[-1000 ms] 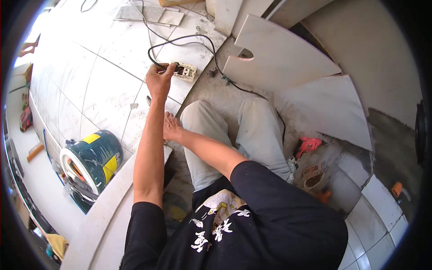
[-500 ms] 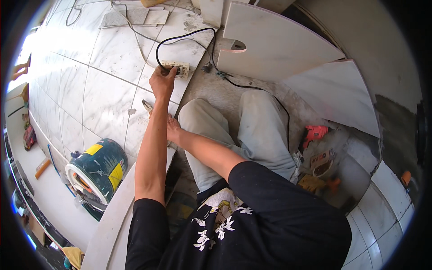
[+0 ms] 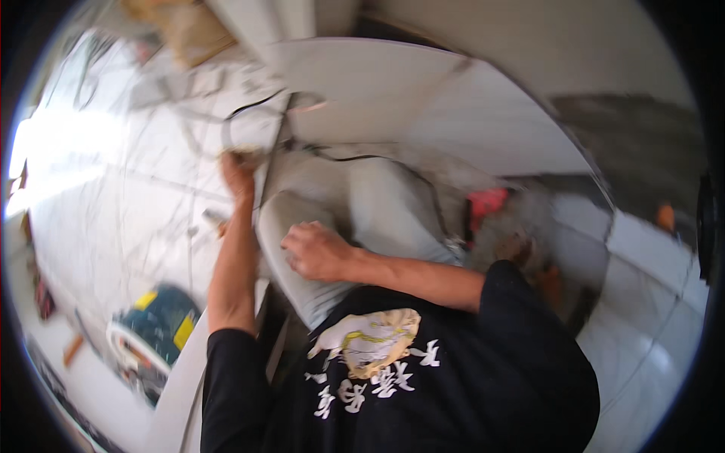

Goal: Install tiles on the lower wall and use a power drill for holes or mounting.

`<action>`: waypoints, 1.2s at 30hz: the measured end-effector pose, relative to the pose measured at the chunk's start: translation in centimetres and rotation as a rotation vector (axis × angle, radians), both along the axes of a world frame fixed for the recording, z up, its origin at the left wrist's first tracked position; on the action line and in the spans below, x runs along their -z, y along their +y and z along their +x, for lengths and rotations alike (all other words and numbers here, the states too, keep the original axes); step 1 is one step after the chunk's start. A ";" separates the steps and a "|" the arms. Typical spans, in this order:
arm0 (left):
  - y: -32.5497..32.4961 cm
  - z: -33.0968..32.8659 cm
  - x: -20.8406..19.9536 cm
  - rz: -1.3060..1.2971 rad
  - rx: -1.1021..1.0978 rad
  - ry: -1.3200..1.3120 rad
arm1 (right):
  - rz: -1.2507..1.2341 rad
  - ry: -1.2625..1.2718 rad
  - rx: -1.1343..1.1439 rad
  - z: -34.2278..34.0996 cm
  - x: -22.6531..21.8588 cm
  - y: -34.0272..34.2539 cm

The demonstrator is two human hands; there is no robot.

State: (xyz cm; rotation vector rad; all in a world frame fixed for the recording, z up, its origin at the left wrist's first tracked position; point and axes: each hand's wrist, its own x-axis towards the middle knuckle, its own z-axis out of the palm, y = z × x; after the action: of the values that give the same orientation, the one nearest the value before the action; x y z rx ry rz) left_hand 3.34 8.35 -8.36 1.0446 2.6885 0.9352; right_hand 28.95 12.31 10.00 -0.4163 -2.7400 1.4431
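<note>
My left hand (image 3: 239, 175) is closed at the end of a looped black cable (image 3: 253, 108), over a pale power strip (image 3: 249, 153) on the marble-look tiles. The black plug in its fingers is mostly hidden and smeared by motion. My right hand (image 3: 319, 251) hovers over my thigh with fingers curled in, and nothing shows in it. Beside my left forearm, a pair of pliers (image 3: 214, 219) lies blurred on the tiles.
Large cut tile panels (image 3: 362, 90) lean along the far wall. A red power drill (image 3: 487, 204) lies to the right of my knees. At lower left stands a teal bucket (image 3: 172, 306) with tools inside. The black cable runs past my knees.
The view has swung right and blurred. My right hand has moved away from beside the left forearm to over my thigh. My left hand stays at the power strip.
</note>
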 end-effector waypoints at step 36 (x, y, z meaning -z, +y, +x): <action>-1.8 13.5 -8.2 -0.156 -0.039 -0.276 | 0.008 -0.962 1.197 38.1 14.2 12.7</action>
State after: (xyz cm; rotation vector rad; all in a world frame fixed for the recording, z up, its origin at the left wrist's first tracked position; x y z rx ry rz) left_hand 16.81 6.54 -0.13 0.7725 2.5125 0.7937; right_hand 67.08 25.03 -4.23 -2.6378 -1.9292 0.9105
